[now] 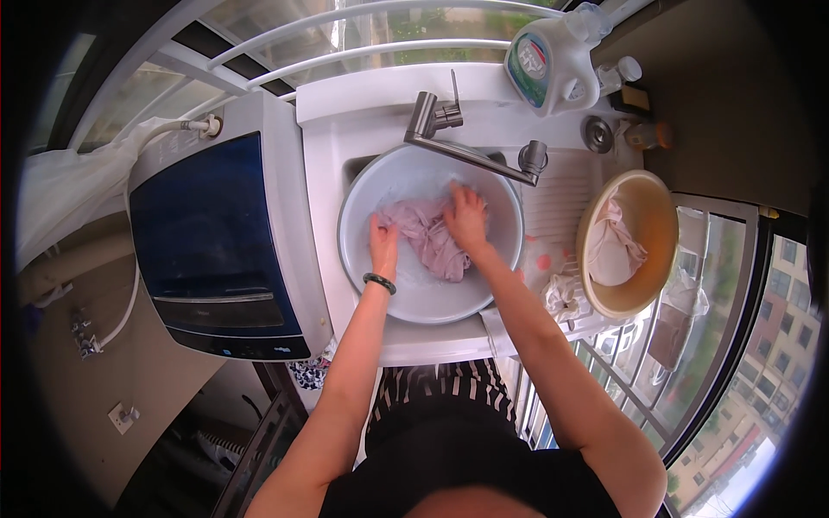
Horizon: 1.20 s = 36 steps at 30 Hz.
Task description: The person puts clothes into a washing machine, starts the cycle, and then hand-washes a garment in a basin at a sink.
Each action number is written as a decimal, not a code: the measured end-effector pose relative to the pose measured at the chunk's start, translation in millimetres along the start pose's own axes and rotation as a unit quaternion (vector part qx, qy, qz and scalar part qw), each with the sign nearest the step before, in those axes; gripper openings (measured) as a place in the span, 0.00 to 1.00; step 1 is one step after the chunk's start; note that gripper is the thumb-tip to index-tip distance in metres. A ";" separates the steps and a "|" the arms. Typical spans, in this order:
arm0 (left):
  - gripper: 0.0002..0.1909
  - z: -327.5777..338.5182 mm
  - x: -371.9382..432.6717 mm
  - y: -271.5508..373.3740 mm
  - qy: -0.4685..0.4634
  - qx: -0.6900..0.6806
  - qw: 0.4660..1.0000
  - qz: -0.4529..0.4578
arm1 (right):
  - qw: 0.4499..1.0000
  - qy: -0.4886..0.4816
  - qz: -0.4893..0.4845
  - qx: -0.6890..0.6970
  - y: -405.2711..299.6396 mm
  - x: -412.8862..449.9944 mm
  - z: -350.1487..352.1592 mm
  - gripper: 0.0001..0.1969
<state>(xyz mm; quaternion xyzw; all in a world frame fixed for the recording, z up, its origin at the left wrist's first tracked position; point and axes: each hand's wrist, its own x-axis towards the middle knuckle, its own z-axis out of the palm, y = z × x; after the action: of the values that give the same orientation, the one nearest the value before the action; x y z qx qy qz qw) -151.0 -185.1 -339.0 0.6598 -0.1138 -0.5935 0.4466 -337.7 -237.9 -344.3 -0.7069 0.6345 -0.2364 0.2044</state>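
A wet pale pink cloth (431,233) lies bunched in shallow water inside a large light-blue plastic basin (431,307). At the cloth's left end is my left hand (383,246), with the fabric's edge between thumb and fingers; a dark bangle circles that wrist. Over the cloth's upper right part rests my right hand (466,217), palm down. Its fingertips reach toward the basin's far side, and whether they grip fabric is unclear. The basin sits over the sink of a white washstand (322,213), under a metal swivel faucet (476,157).
To the right, a yellowish basin (654,259) holds pale pink fabric beside the ribbed washboard (560,188). A white detergent jug (557,65) stands at the back right, near a metal drain strainer (597,134). On the left is a washing machine (201,226) with a dark blue lid.
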 end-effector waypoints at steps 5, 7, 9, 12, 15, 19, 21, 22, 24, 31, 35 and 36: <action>0.30 -27.5 21.5 -19.1 0.044 0.120 0.978 0.166 | 0.957 -0.286 0.037 0.036 -19.0 0.0 7.1 0.22; 0.31 16.4 8.1 -6.6 0.014 -0.034 0.999 0.018 | 0.965 -0.146 0.175 0.126 6.8 -10.1 11.0 0.18; 0.33 38.3 1.2 6.8 -0.001 -0.179 0.976 -0.123 | 0.942 -0.038 0.216 0.255 -9.2 -22.1 19.4 0.15; 0.35 1.3 8.8 13.5 -0.202 -0.315 0.918 -0.128 | 0.950 -0.091 0.055 0.293 -102.4 -63.5 9.8 0.14; 0.34 16.4 -9.5 17.6 -0.252 -0.309 0.898 -0.187 | 0.964 -0.085 0.027 0.251 -126.1 -76.1 -14.5 0.12; 0.30 26.9 -12.6 -23.1 -0.206 -0.320 0.905 -0.189 | 0.992 -0.067 -0.005 0.109 -111.8 -51.3 -5.8 0.10; 0.30 29.3 -6.5 -40.5 -0.178 -0.294 0.923 -0.173 | 0.995 -0.036 -0.015 0.096 -91.5 -28.4 -7.6 0.09; 0.29 24.9 -5.2 -43.1 -0.160 -0.281 0.932 -0.165 | 0.994 -0.044 -0.022 0.099 -81.4 -19.4 -8.8 0.09; 0.27 35.8 -19.3 -24.8 -0.153 -0.229 0.946 -0.171 | 0.994 -0.090 0.044 0.034 -34.3 -5.3 -16.4 0.11; 0.24 -14.9 -11.6 23.5 0.003 0.447 0.847 0.288 | 0.990 -0.100 0.032 0.091 11.3 -6.3 -63.6 0.11; 0.24 -9.9 -20.9 45.0 0.044 0.541 0.764 0.351 | 0.969 -0.211 0.109 0.075 11.4 -2.0 -79.5 0.15; 0.24 -11.7 -21.8 48.3 0.051 0.569 0.747 0.341 | 0.969 -0.209 0.106 0.076 14.7 -3.6 -78.6 0.15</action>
<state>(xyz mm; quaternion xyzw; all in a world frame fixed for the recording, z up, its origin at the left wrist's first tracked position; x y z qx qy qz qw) -128.2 -192.8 -290.3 0.7384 -0.6246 -0.1922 0.1665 -396.4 -235.1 -290.1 -0.6517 0.6291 -0.1075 0.4098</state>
